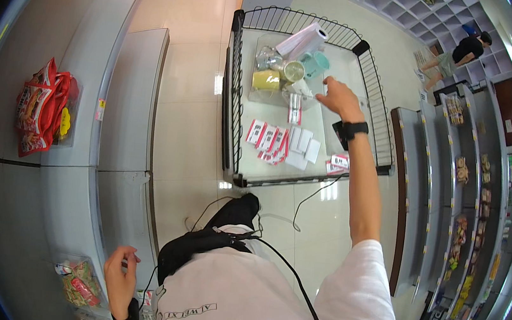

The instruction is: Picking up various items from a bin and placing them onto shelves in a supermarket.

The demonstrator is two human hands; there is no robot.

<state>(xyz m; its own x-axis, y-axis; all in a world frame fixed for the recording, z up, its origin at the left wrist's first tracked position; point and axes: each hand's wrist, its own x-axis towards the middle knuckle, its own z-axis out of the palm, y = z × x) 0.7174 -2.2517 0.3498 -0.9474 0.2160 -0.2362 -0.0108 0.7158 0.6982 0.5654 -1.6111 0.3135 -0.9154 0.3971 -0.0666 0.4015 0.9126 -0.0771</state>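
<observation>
My right hand, fingers apart, hovers over the wire-rimmed cart, just right of a clear plastic bin. In that bin lie a white plastic roll, teal tape rolls, a pale green roll and a yellow wrapped item. Red-and-white price cards and blank white cards are spread on the cart's near part. A dark flat object is partly behind my right wrist. My left hand hangs beside the left shelf with its fingers loosely curled; nothing shows in it.
Red snack bags sit on the left shelf, with a clear bin of packets nearer me. Stocked shelves stand at the right. A person in black bends by the far cubbyholes. Cables run across my body.
</observation>
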